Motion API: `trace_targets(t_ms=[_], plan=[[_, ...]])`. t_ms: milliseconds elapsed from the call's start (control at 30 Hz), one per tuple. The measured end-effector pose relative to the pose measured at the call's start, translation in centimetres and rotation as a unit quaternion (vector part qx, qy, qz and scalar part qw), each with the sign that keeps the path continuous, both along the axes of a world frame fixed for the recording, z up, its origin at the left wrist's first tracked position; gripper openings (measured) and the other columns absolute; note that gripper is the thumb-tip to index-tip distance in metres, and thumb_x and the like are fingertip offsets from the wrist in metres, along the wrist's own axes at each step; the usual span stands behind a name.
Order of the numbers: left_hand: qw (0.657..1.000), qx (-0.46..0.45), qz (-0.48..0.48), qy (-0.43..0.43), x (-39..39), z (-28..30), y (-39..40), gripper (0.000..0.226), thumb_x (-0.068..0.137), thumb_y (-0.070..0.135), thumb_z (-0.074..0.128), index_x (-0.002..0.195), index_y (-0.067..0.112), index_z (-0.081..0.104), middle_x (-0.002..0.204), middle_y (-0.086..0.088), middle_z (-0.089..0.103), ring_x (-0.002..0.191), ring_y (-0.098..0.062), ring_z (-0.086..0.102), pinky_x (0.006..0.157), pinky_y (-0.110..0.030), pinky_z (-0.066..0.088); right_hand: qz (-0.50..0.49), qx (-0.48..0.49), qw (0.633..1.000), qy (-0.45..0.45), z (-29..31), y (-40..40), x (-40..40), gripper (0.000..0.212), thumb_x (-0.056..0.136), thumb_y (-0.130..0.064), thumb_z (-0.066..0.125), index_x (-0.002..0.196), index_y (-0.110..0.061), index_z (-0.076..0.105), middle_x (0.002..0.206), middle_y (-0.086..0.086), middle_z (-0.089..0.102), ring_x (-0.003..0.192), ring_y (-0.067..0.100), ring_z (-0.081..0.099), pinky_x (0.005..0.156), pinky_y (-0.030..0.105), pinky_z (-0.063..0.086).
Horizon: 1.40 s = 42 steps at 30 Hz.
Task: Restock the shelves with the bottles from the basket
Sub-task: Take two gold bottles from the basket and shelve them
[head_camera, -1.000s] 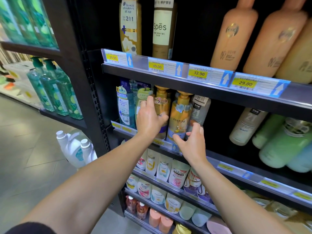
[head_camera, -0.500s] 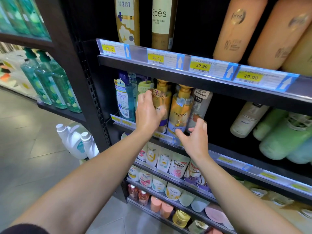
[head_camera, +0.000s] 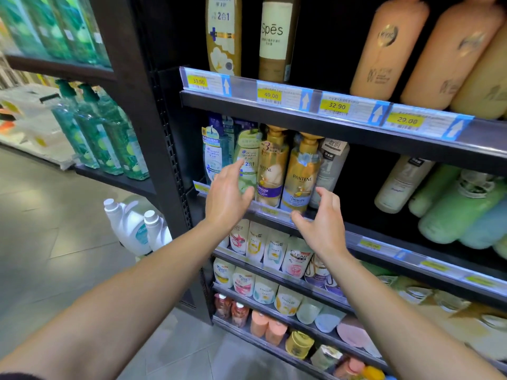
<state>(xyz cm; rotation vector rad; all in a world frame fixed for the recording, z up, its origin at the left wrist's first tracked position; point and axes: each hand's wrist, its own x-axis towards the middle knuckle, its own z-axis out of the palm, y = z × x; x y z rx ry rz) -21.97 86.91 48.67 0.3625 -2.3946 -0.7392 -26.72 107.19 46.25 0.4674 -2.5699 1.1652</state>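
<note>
Both hands are up in front of the second shelf (head_camera: pixel 384 229), neither holding anything. Left hand (head_camera: pixel 226 200) has its fingers spread and relaxed, just in front of the pale green 2-in-1 bottle (head_camera: pixel 247 157); can't tell if the fingertips touch it. Right hand (head_camera: pixel 323 223) is loosely open, thumb over the shelf's price rail, fingers next to the base of the right gold Pantene bottle (head_camera: pixel 301 174), apart from it. Left gold Pantene bottle (head_camera: pixel 271 168) stands upright between the green one and the right Pantene; all three sit at the shelf's front edge, packed side by side. A grey bottle (head_camera: pixel 329 165) stands just right of them, a blue bottle (head_camera: pixel 212 157) left. Refill pouches (head_camera: pixel 274 250) fill the shelf below. White jugs (head_camera: pixel 131 223) on the floor at left. The basket isn't in view.
</note>
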Motion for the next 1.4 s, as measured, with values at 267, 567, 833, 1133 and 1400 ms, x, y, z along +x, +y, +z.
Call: trace_targets(t_ms=[267, 567, 833, 1133, 1400], plan=[[0.996, -0.062, -0.049, -0.049, 6.5, -1.6, -3.5, 0.062, 0.093, 0.035, 0.062, 0.148, 0.018, 0.04, 0.148, -0.002, 0.048, 0.135, -0.025, 0.042, 0.106, -0.039, 0.039, 0.012, 0.098, 0.995, 0.007, 0.1, -2.3, 5.8, 0.075, 0.085, -0.037, 0.072, 0.146, -0.016, 0.035, 0.147, 0.002, 0.038, 0.134, 0.023, 0.04, 0.106, 0.039, 0.041], [0.985, -0.131, -0.083, -0.076, 10.7, -1.6, -6.5, 0.068, 0.093, 0.039, 0.06, 0.153, 0.022, 0.034, 0.156, -0.001, 0.038, 0.142, -0.022, 0.033, 0.112, -0.036, 0.035, 0.038, 0.197, 0.979, 0.034, 1.1, -4.7, 9.3, 0.077, 0.088, -0.042, 0.067, 0.151, -0.019, 0.029, 0.154, 0.0, 0.031, 0.142, 0.021, 0.025, 0.113, 0.036, 0.031], [0.975, -0.183, -0.072, -0.106, 8.2, -2.3, -8.2, 0.071, 0.094, 0.04, 0.059, 0.154, 0.017, 0.029, 0.159, -0.006, 0.032, 0.143, -0.025, 0.029, 0.116, -0.036, 0.027, 0.083, 0.304, 0.946, 0.08, 2.4, -7.8, 5.8, 0.08, 0.09, -0.044, 0.064, 0.154, -0.019, 0.025, 0.16, 0.001, 0.022, 0.149, 0.023, 0.013, 0.12, 0.041, 0.023], [0.947, -0.288, -0.047, -0.131, 2.4, -2.6, -6.7, 0.077, 0.098, 0.047, 0.043, 0.158, 0.022, 0.003, 0.167, 0.0, 0.004, 0.151, -0.029, 0.003, 0.122, -0.045, 0.01, 0.09, 0.345, 0.918, 0.176, 2.2, -7.4, 1.5, 0.076, 0.085, -0.04, 0.069, 0.149, -0.014, 0.037, 0.157, 0.007, 0.032, 0.149, 0.028, 0.018, 0.122, 0.04, 0.016], [0.94, -0.294, -0.058, -0.167, -0.3, -4.2, -6.1, 0.084, 0.097, 0.047, 0.044, 0.157, 0.022, -0.01, 0.166, 0.001, -0.009, 0.151, -0.031, -0.011, 0.122, -0.051, 0.001, 0.08, 0.333, 0.927, 0.155, 1.0, -6.8, 1.1, 0.077, 0.084, -0.037, 0.071, 0.149, -0.013, 0.038, 0.159, 0.007, 0.03, 0.148, 0.029, 0.021, 0.121, 0.041, 0.02]])
